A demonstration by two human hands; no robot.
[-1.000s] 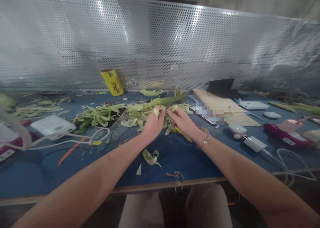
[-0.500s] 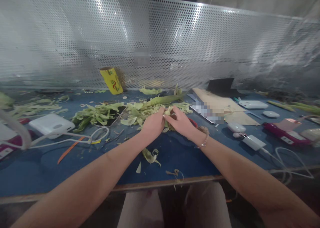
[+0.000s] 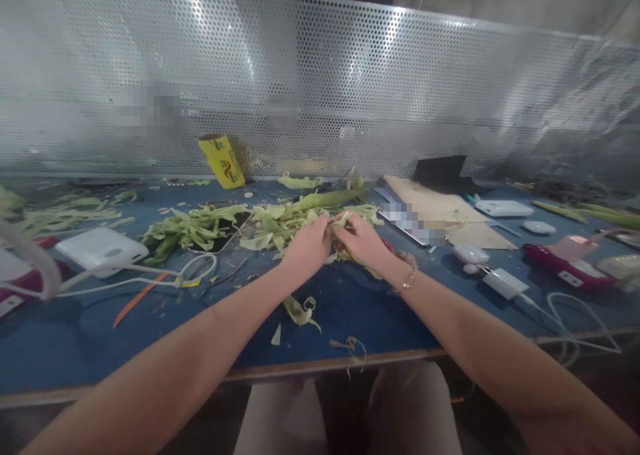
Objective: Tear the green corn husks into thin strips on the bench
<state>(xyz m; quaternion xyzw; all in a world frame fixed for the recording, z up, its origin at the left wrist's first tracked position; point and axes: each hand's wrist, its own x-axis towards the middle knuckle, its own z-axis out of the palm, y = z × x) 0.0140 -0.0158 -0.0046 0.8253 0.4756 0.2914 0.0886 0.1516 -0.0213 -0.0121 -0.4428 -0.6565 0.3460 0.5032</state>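
Observation:
My left hand (image 3: 310,243) and my right hand (image 3: 361,240) meet at the middle of the blue table, fingertips pinched together. Between them shows a pale green leafy strip (image 3: 344,220), mostly covered by the fingers. Just behind the hands spreads a pile of torn pale green leaves (image 3: 273,223), with a longer green leaf or pod (image 3: 330,198) across its top. Part of a red object (image 3: 387,244) peeks out beside my right wrist; its kind is hidden. Nearer the table edge lie a curled leaf scrap (image 3: 301,312) and a tangle of thin dry fibres (image 3: 351,347).
Left of the pile, green stems (image 3: 193,227) lie partly over a dark phone (image 3: 233,234). A white charger (image 3: 101,248) with a cable stands further left. A yellow tube (image 3: 223,162) leans by the perforated metal panel (image 3: 340,75). Brown cardboard (image 3: 425,200) and a white adapter (image 3: 506,283) are at right.
The fingers have shifted slightly around the leafy strip, and less of its pale part shows between them. More yellowish-green scraps show below my right hand. The other table items stay put.

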